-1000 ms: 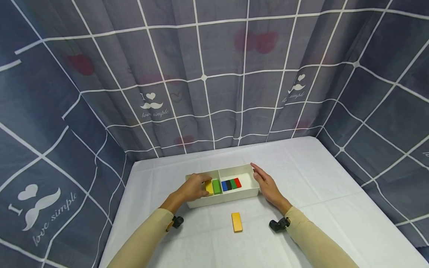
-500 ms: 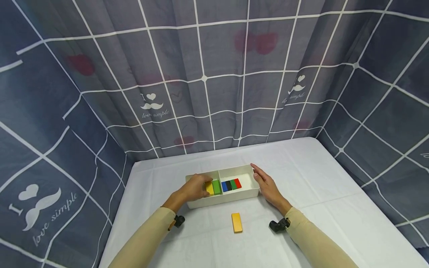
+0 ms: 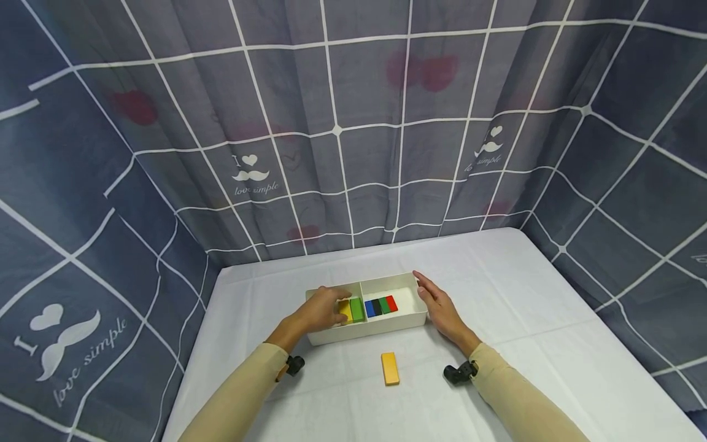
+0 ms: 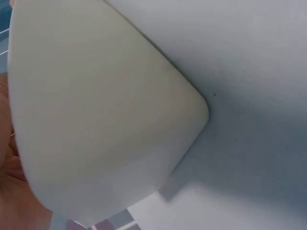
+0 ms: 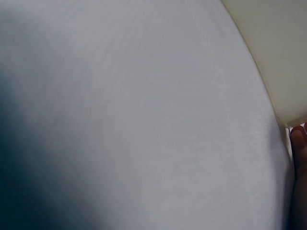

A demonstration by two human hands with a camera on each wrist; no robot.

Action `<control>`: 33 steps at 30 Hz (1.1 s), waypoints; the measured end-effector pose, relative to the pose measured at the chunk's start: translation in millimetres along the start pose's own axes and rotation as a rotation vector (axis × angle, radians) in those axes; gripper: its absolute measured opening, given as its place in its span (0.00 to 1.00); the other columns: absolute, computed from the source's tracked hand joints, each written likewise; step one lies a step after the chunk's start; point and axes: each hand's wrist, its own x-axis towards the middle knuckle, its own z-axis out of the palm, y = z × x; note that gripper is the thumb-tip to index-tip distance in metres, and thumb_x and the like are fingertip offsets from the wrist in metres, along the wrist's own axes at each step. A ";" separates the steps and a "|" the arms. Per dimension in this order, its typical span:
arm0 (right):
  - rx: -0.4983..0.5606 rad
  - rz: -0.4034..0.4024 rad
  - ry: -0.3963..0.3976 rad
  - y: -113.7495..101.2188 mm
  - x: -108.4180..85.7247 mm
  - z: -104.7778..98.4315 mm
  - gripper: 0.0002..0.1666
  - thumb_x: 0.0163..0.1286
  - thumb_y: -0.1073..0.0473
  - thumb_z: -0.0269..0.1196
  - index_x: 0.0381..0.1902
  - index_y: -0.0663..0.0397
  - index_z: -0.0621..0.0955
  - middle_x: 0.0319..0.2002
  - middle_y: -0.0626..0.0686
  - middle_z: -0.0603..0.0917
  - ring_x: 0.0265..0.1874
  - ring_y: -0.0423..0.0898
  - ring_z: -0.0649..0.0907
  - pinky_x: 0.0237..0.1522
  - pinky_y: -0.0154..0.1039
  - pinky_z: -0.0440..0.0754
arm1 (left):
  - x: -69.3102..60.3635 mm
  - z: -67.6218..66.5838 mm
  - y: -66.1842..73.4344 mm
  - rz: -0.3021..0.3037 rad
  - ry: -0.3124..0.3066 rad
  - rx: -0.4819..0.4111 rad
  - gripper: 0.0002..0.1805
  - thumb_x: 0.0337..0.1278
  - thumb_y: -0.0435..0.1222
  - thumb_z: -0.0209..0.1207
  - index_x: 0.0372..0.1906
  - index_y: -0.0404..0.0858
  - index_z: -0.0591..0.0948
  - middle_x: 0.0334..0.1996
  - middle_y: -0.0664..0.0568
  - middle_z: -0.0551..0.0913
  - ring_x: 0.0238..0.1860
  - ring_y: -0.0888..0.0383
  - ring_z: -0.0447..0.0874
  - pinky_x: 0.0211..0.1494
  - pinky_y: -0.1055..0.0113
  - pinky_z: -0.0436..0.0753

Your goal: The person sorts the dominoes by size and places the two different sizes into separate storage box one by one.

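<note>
A long white box [image 3: 381,327] with a divider stands on the table. In its left compartment, my left hand [image 3: 319,309] reaches over the wall and pinches a yellow block [image 3: 345,311] between thumb and fingers. A light green block [image 3: 357,309] lies beside the yellow one, against the divider. My right hand [image 3: 442,309] rests against the box's right end with its fingers extended. Box walls fill much of the left wrist view, hiding most of the left hand; the right wrist view catches only the right fingertips [image 5: 298,139] beside the box.
In the right compartment, blue [image 3: 370,307], black [image 3: 377,306], green [image 3: 384,304] and red [image 3: 391,302] blocks lie in a row. An orange-yellow block [image 3: 390,369] lies on the white tablecloth [image 3: 331,393] in front of the box. A grid-patterned curtain [image 3: 364,153] stands behind the table.
My left fingers and the yellow block have shifted very slightly inside the compartment. The right hand, the box and the other blocks stay as they were.
</note>
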 end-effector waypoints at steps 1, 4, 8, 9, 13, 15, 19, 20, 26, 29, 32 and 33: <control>-0.003 0.002 -0.001 0.1 0.0 0.3 0.31 0.91 0.52 0.54 0.86 0.46 0.68 0.84 0.58 0.70 0.83 0.64 0.68 0.82 0.67 0.64 | -0.5 -1.0 1.1 0.005 0.006 -0.004 0.32 0.61 0.31 0.78 0.70 0.31 0.83 0.64 0.40 0.88 0.61 0.45 0.89 0.68 0.47 0.86; -0.001 0.002 -0.002 0.2 0.0 0.7 0.30 0.91 0.52 0.54 0.85 0.45 0.69 0.83 0.58 0.70 0.83 0.63 0.69 0.83 0.67 0.64 | -1.8 -3.6 4.6 0.030 0.031 -0.008 0.31 0.63 0.32 0.77 0.70 0.31 0.83 0.67 0.41 0.87 0.64 0.43 0.89 0.67 0.47 0.88; 0.006 -0.001 0.005 2.8 0.7 1.3 0.30 0.91 0.54 0.54 0.85 0.46 0.69 0.83 0.59 0.71 0.83 0.64 0.69 0.83 0.67 0.64 | -3.7 -5.9 11.4 0.067 0.061 -0.022 0.30 0.65 0.32 0.76 0.70 0.31 0.83 0.67 0.40 0.86 0.64 0.41 0.90 0.65 0.48 0.89; 0.006 -0.002 0.005 3.1 0.8 1.5 0.30 0.91 0.55 0.54 0.85 0.46 0.69 0.83 0.60 0.71 0.82 0.64 0.69 0.83 0.67 0.64 | -4.2 -6.2 13.3 0.069 0.066 -0.030 0.30 0.65 0.32 0.76 0.70 0.31 0.83 0.67 0.40 0.86 0.64 0.41 0.90 0.65 0.49 0.89; 0.000 0.011 -0.005 2.8 0.6 1.4 0.31 0.91 0.53 0.53 0.86 0.45 0.68 0.85 0.57 0.68 0.84 0.64 0.67 0.84 0.66 0.62 | -7.2 -8.2 21.9 0.062 0.073 -0.068 0.30 0.66 0.32 0.75 0.71 0.31 0.82 0.68 0.40 0.86 0.65 0.39 0.89 0.66 0.48 0.88; -0.007 0.015 -0.015 0.3 -0.1 0.4 0.31 0.91 0.52 0.52 0.86 0.43 0.67 0.85 0.56 0.68 0.84 0.63 0.67 0.84 0.65 0.62 | -8.8 -8.6 25.7 0.056 0.076 -0.079 0.30 0.66 0.33 0.75 0.71 0.31 0.82 0.69 0.40 0.86 0.65 0.38 0.89 0.66 0.47 0.88; -0.011 0.017 -0.018 -2.9 -0.1 -0.8 0.31 0.92 0.52 0.52 0.87 0.43 0.67 0.85 0.57 0.68 0.84 0.63 0.67 0.84 0.65 0.62 | -13.2 -9.1 33.1 0.081 0.087 -0.078 0.30 0.66 0.35 0.76 0.70 0.32 0.83 0.68 0.40 0.86 0.65 0.39 0.89 0.66 0.46 0.88; -0.012 0.017 -0.018 -3.4 0.0 -0.8 0.31 0.92 0.52 0.52 0.87 0.43 0.67 0.85 0.57 0.68 0.84 0.63 0.67 0.84 0.66 0.62 | -14.7 -9.2 35.4 0.089 0.089 -0.083 0.30 0.66 0.35 0.76 0.71 0.32 0.83 0.68 0.41 0.86 0.65 0.39 0.88 0.66 0.45 0.88; -0.024 0.017 -0.019 -3.8 -0.5 -0.5 0.31 0.92 0.52 0.52 0.87 0.42 0.66 0.84 0.58 0.68 0.83 0.64 0.68 0.84 0.66 0.62 | -21.9 -8.2 49.9 0.145 0.098 -0.096 0.32 0.65 0.39 0.77 0.71 0.35 0.83 0.66 0.41 0.87 0.67 0.41 0.88 0.69 0.45 0.86; -0.028 0.012 -0.019 -3.8 -1.5 -0.4 0.31 0.92 0.52 0.52 0.87 0.43 0.66 0.84 0.58 0.69 0.83 0.64 0.68 0.84 0.67 0.62 | -24.9 -6.0 56.3 0.183 0.105 -0.092 0.32 0.65 0.40 0.78 0.71 0.35 0.83 0.65 0.41 0.88 0.66 0.42 0.89 0.69 0.48 0.87; -0.027 0.009 -0.017 -4.3 -2.5 -0.4 0.31 0.91 0.52 0.52 0.87 0.43 0.67 0.84 0.58 0.69 0.83 0.64 0.68 0.84 0.67 0.63 | -28.1 -3.3 62.0 0.214 0.104 -0.087 0.32 0.65 0.40 0.78 0.71 0.35 0.83 0.65 0.43 0.89 0.66 0.46 0.89 0.69 0.52 0.87; -0.028 0.010 -0.017 -4.3 -2.9 -0.4 0.31 0.91 0.52 0.52 0.87 0.43 0.67 0.84 0.58 0.69 0.83 0.64 0.68 0.84 0.67 0.63 | -29.5 -2.4 63.8 0.222 0.103 -0.083 0.33 0.65 0.40 0.78 0.71 0.35 0.83 0.65 0.43 0.89 0.66 0.47 0.89 0.68 0.53 0.88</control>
